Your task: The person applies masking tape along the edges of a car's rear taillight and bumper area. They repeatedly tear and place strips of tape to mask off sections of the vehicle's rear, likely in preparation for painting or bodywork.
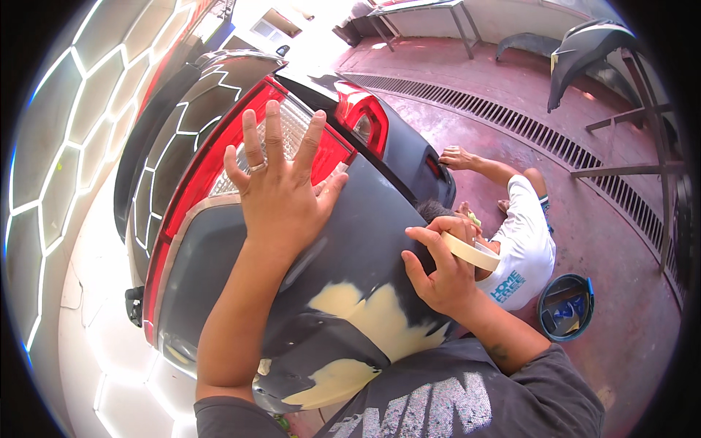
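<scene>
My left hand (281,193) is raised over the red and clear tail light (332,150) of a car, fingers spread, a ring on one finger. Its thumb lies by the lamp's lower right edge, where a small pale bit shows. In my right hand (445,281) is a cream roll of masking tape (476,255), hooked on the fingers above the body panel. That panel (358,219) is dull dark grey, with cream filler patches (398,317) lower down. Along the lamp's lower left side runs a thin pale strip.
Close on the right, a co-worker in a white shirt (527,241) crouches with a hand (456,157) at the bumper. Beyond are a dark bucket (546,321), a floor drain grate (467,102) and a loose bumper (584,55) on a metal stand (657,139). Hexagonal lights cover the left wall.
</scene>
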The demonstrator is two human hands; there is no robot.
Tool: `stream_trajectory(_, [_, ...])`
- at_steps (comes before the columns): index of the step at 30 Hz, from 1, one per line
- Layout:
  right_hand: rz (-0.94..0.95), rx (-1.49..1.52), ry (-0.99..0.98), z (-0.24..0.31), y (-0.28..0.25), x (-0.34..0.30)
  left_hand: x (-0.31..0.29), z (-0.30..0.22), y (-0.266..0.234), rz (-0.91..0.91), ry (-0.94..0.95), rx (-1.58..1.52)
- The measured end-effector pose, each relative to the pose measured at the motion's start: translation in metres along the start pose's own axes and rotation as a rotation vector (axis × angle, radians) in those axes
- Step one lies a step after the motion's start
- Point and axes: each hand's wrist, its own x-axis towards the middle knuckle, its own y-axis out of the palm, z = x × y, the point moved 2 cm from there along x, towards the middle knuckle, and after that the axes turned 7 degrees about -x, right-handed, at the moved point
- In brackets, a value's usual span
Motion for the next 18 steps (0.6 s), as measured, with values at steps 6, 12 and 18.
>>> stream_trajectory(6, [-0.007, -0.036, -0.011, 0.001, -0.003, -0.007, 0.012, 0.008, -0.022, 0.028, -0.039, -0.107])
stream_trajectory(12, [-0.013, -0.034, 0.008, 0.004, -0.001, -0.012, 0.024, 0.004, -0.030, 0.117, 0.225, -0.141])
stream_trajectory(18, [-0.003, -0.019, 0.052, 0.002, -0.004, -0.009, 0.036, -0.006, -0.022, 0.173, 0.293, -0.086])
